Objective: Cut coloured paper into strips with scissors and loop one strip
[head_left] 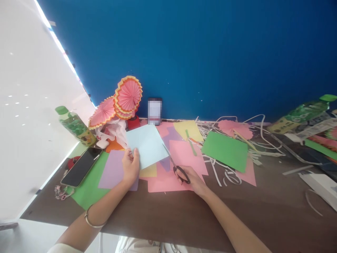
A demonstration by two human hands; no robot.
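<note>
My left hand (130, 166) pinches the near-left corner of a light blue paper sheet (147, 144), which is lifted slightly off the table. My right hand (191, 180) grips the black handles of a pair of scissors (176, 165). The blades point up and left, and their tips reach the right edge of the blue sheet. Under both hands lie pink sheets (181, 156), a lilac sheet (113, 171) and a yellow one (149, 171) on the brown table (184, 214).
A green sheet (225, 150), white paper strips (223, 174) and a pink cutout (231, 128) lie to the right. Pink paper fans (127, 96) stand at the back. A phone (81, 166) lies at the left, and green-capped bottles stand at the left (75, 125) and right (302, 114).
</note>
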